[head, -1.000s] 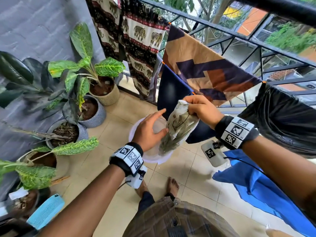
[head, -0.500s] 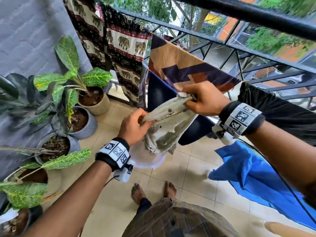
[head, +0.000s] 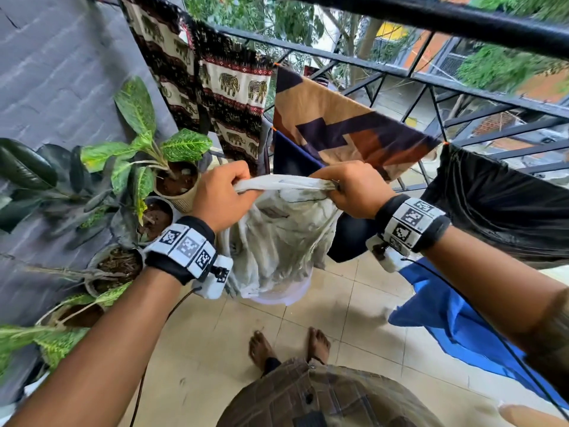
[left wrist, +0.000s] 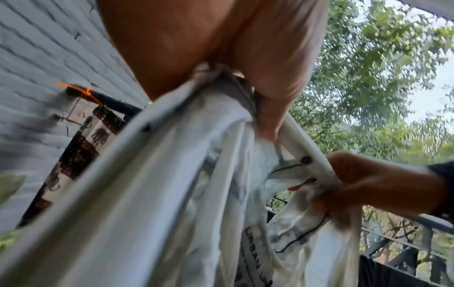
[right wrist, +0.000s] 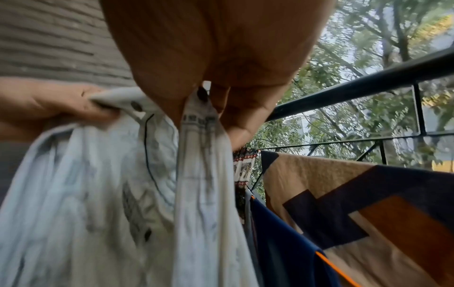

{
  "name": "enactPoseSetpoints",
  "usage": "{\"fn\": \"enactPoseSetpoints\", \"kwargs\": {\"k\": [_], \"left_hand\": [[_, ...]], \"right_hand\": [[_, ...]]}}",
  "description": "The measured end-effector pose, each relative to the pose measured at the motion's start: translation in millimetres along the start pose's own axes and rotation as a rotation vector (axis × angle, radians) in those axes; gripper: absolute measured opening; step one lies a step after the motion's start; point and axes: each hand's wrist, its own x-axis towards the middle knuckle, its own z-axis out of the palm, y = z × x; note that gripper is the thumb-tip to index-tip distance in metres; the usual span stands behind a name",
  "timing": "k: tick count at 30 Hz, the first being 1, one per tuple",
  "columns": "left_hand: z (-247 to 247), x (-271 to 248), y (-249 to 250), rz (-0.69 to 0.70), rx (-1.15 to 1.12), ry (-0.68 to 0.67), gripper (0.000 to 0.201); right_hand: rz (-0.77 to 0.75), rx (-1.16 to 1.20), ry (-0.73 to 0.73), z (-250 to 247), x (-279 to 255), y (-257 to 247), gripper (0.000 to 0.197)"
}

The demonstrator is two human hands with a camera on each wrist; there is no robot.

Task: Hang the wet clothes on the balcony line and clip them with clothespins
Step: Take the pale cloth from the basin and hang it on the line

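Above the tiled balcony floor (head: 348, 306), a wet pale shirt (head: 277, 229) stretched between both hands.
Left hand (head: 221, 195) and right hand (head: 354, 189) each grip its bunched top edge.

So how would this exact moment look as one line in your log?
stage: spreading shirt | left hand: grips shirt edge | right hand: grips other edge | line: not yet reached | clothespins: none seen

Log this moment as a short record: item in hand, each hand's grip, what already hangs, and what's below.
item: pale printed shirt, not yet on the line
left hand: grips its top edge
right hand: grips the other end
already hung: elephant-print cloth, tan and navy cloth, black garment
below: white basin, on the tiled floor
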Motion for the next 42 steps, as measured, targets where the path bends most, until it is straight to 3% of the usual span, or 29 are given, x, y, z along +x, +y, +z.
{"fn": "enactPoseSetpoints", "kwargs": {"k": [7,11,13,18,24,27,29,33,35,38,40,42], "left_hand": [[-13.0,-12.0,1.5,-0.074,0.007,0.020,0.057],[-9.9,-24.4,7.1,-0.051,0.088,-0.180,0.050],[-4.9,-33.0,6.6,-0.032,0.122,-0.227,0.047],[-4.1,-26.8,7.1,-0.063,0.103,-0.015,0.038],[3.4,-18.3,9.4,-0.002,0.101,0.043,0.025],[4.4,-20.8,3.6,0.019,0.110,0.024,0.013],[8.3,-30.0,1.5,0.091,0.096,-0.051,0.007],[39.7,-66.1,3.8,0.124,0.086,-0.413,0.022],[55.9,-77.8,0.9,0.129,0.051,-0.480,0.028],[64.6,-78.2,-5.0,0.070,-0.055,-0.458,0.040],[63.1,-76.2,-5.0,0.023,-0.090,-0.423,0.045],[61.5,-71.3,-6.0,-0.019,-0.133,-0.303,0.038]], "right_hand": [[-0.030,0.175,0.062,6.4,7.2,3.3,0.054],[0.065,0.193,0.218,7.6,13.6,-1.4,0.054],[0.099,0.117,0.223,6.5,18.5,-2.3,0.046],[0.017,-0.012,0.094,7.5,19.5,-1.4,0.028],[-0.120,0.223,0.093,24.1,13.8,5.0,0.021],[-0.039,0.301,0.216,31.5,8.8,5.6,0.019],[0.081,0.296,0.366,36.4,7.9,8.1,0.014],[0.231,0.279,0.491,41.7,13.7,5.2,0.012],[0.173,0.255,0.485,44.5,14.6,-3.2,0.024],[0.094,0.260,0.489,46.2,14.9,-15.6,0.027],[0.061,0.292,0.483,44.0,15.1,-18.5,0.026],[-0.037,0.255,0.449,43.9,14.8,-22.6,0.019]]}}
